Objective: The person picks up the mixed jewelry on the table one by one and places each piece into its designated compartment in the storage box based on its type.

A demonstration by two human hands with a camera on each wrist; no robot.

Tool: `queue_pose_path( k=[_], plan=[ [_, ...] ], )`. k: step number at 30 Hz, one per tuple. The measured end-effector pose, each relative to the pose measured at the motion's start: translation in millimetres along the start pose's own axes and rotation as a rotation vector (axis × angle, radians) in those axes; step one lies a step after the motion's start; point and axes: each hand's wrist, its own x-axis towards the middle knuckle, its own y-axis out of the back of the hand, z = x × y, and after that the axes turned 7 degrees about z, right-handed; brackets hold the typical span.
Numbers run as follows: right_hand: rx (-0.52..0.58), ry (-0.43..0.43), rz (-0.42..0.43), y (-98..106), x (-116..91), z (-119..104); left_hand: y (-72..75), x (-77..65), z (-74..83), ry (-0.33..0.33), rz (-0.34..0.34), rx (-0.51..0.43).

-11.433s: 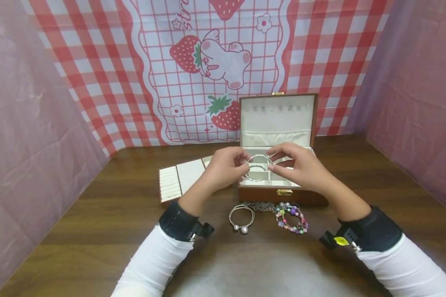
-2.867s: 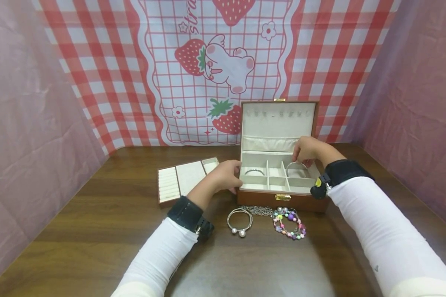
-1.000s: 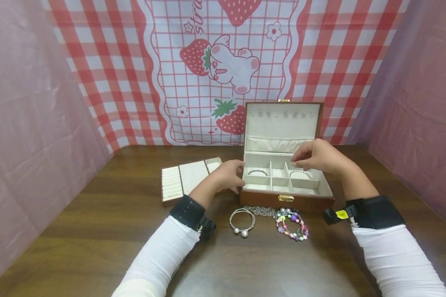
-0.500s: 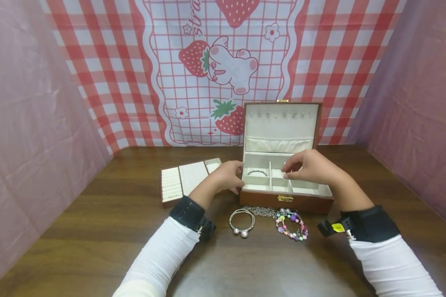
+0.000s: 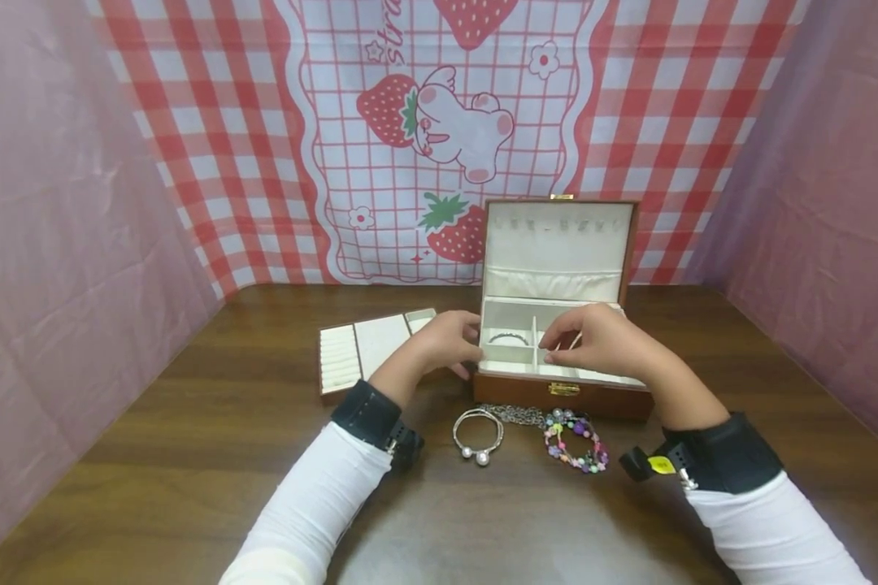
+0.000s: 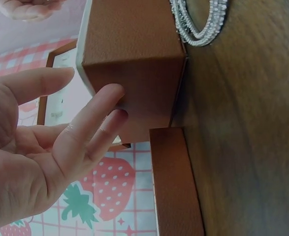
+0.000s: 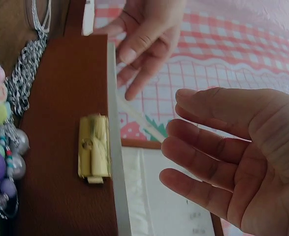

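Brown leather-look jewellery box [image 5: 515, 387] with a cream lining stands open on the dark wooden table [image 5: 483, 536], its lid raised behind the compartments. Your left hand [image 5: 445, 343] is at its left wall, thumb and fingers spread; whether the fingertips touch it, you cannot tell. Your right hand [image 5: 601, 337] is over the compartments, loosely bent fingers parted from the thumb. One thin silver bangle [image 5: 508, 335] lies in the back left compartment. Before the box you have a silver-coloured metal chain [image 5: 523, 415] and a multicoloured beaded bracelet [image 5: 580, 426].

Two hands [image 5: 442, 341] [image 5: 606, 337], two sleeves [image 5: 303, 491] [image 5: 771, 528], one box [image 5: 512, 392], one tray [image 5: 380, 348], one pearl-ended bangle [image 5: 482, 458]
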Motion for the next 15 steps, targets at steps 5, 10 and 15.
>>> queue_pose_path(
  k=[5, 10, 15],
  plan=[
    [0.005, 0.05, -0.026, -7, 0, -7, 3.8, -1.5, 1.3, -0.014, 0.002, 0.025],
    [0.034, 0.08, -0.072, -12, 0, -12, 7.8, -6.5, 4.3, -0.053, 0.019, 0.149],
    [0.063, 0.077, -0.119, -15, -3, -17, 9.6, -13.3, 12.0, -0.159, 0.055, 0.357]
  ],
)
